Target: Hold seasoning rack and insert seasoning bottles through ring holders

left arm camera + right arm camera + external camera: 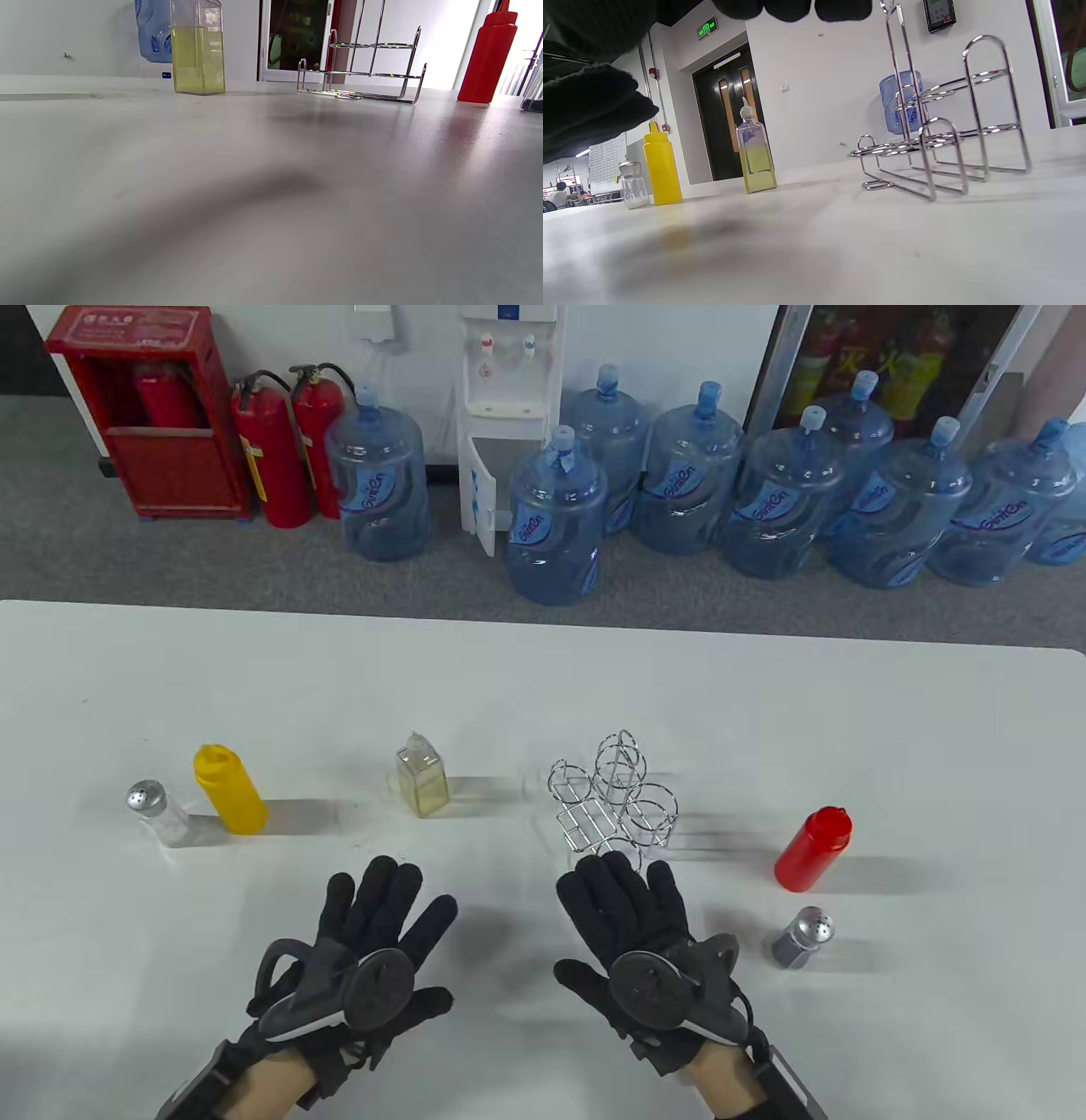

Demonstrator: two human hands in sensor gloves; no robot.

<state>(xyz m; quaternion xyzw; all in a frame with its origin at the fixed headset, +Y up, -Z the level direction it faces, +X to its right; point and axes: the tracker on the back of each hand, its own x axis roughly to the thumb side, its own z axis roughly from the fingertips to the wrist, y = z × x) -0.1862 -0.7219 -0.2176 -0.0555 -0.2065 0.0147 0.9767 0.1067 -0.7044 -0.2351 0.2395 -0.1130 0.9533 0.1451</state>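
A chrome wire seasoning rack (612,802) stands empty on the white table (543,695); it also shows in the left wrist view (360,70) and the right wrist view (946,135). My right hand (632,937) lies open, fingers stretched, just short of the rack. My left hand (373,950) lies open and empty to its left. A yellow squeeze bottle (229,789), a white shaker (157,812), a clear oil bottle (422,774), a red squeeze bottle (814,848) and a dark shaker (802,937) stand on the table.
Beyond the table's far edge, several blue water jugs (556,526), a water dispenser (507,415) and red fire extinguishers (271,449) stand on the grey floor.
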